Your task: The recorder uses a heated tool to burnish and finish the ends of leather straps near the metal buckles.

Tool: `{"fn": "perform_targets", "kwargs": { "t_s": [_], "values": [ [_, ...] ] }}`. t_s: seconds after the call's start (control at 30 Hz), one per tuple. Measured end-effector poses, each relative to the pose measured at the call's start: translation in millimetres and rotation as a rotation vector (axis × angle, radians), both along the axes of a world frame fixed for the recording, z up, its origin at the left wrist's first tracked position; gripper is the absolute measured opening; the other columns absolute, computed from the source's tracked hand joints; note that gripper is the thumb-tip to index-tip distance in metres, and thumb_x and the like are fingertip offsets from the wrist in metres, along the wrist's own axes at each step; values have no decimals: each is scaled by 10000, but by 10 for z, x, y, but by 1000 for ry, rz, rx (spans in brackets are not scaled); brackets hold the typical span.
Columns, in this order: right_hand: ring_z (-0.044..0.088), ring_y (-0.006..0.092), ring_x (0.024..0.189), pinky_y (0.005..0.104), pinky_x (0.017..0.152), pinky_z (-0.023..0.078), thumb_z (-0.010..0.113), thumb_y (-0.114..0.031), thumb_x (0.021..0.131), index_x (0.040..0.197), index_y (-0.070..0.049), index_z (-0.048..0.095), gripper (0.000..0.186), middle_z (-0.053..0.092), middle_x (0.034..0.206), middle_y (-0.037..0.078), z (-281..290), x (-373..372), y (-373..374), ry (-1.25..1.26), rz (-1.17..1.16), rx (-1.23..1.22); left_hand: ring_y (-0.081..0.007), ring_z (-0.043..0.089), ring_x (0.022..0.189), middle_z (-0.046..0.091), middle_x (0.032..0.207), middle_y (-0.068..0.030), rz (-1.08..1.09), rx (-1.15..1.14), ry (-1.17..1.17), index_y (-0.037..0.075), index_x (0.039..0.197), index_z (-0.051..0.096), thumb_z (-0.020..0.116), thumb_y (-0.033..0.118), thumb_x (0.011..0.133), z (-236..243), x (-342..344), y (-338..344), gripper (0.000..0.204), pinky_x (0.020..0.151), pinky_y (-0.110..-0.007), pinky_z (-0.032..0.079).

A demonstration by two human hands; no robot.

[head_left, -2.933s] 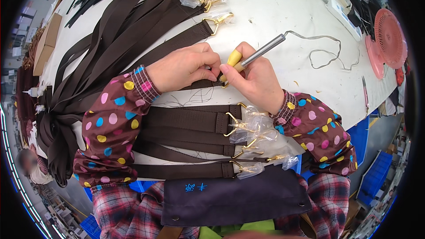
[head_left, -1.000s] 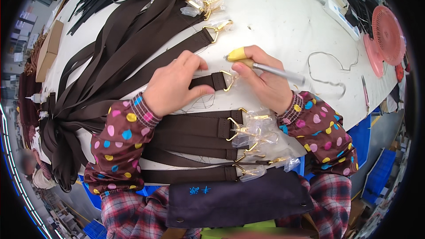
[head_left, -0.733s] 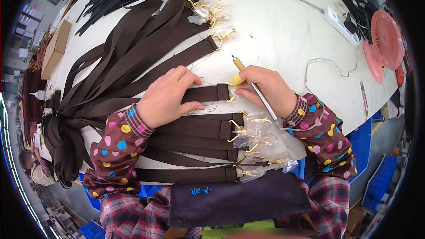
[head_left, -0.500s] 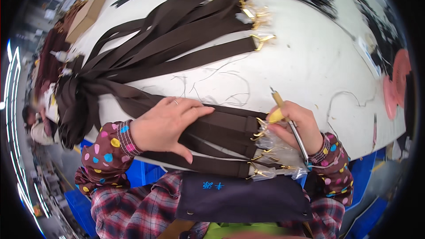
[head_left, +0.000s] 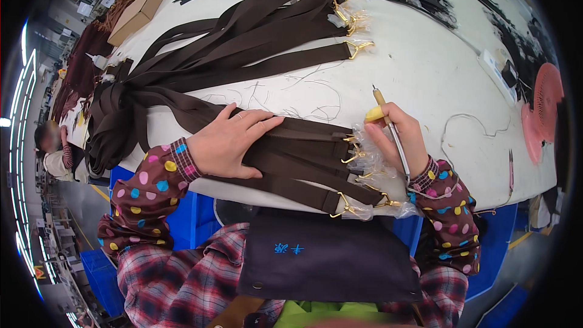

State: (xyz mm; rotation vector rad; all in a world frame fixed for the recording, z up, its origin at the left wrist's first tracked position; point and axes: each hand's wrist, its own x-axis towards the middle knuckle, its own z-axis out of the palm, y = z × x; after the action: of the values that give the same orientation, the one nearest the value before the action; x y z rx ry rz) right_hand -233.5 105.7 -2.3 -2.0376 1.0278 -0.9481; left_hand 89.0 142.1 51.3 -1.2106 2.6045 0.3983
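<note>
Our brown straps (head_left: pixel 288 161) lie along the near edge of the white table (head_left: pixel 437 70). Our left hand (head_left: pixel 231 143) is spread flat on them; our right hand (head_left: pixel 408 136), above the table, curls around a pen-like tool (head_left: pixel 379 98). A pink fan (head_left: pixel 548 98) stands at the table's right.

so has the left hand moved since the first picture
Yes: judged against the cardboard box, the left hand has shifted leftward and lower in the picture.
</note>
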Motion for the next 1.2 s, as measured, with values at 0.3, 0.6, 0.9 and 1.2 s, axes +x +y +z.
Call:
{"fn": "perform_targets", "kwargs": {
  "t_s": [0.3, 0.6, 0.9, 1.2],
  "values": [
    [648, 218, 736, 287, 675, 504, 657, -94, 822, 928, -15, 572, 157, 627, 800, 108, 31, -2, 19, -29, -84, -15, -352, 299, 1353, 288, 1460, -189, -65, -100, -123, 100, 1465, 212, 772, 545, 607, -27, -138, 247, 1117, 1064, -591, 224],
    [650, 183, 732, 272, 674, 506, 649, -87, 833, 925, -20, 580, 133, 635, 795, 92, 70, -44, -46, -48, -186, -29, -266, 566, 964, 559, 1031, -90, -4, -276, 147, 97, 1185, 501, 733, 142, 620, -338, -140, -213, 612, 866, -379, 424],
    [536, 73, 660, 201, 629, 450, 617, -86, 882, 959, -24, 572, 109, 589, 759, 19, 72, -332, -271, -261, -415, -140, -310, 635, 867, 628, 979, -111, 183, -724, 690, 56, 1016, 588, 732, 21, 657, 528, 55, -299, 388, 715, -331, 537],
    [549, 71, 689, 203, 647, 449, 592, -76, 894, 977, -14, 555, 110, 582, 772, 19, 87, -301, -237, -124, -357, -141, -309, 635, 919, 645, 1055, -122, 216, -631, 429, 122, 1221, 541, 657, 16, 702, 566, 236, -334, 542, 774, -365, 529]
  ]
}}
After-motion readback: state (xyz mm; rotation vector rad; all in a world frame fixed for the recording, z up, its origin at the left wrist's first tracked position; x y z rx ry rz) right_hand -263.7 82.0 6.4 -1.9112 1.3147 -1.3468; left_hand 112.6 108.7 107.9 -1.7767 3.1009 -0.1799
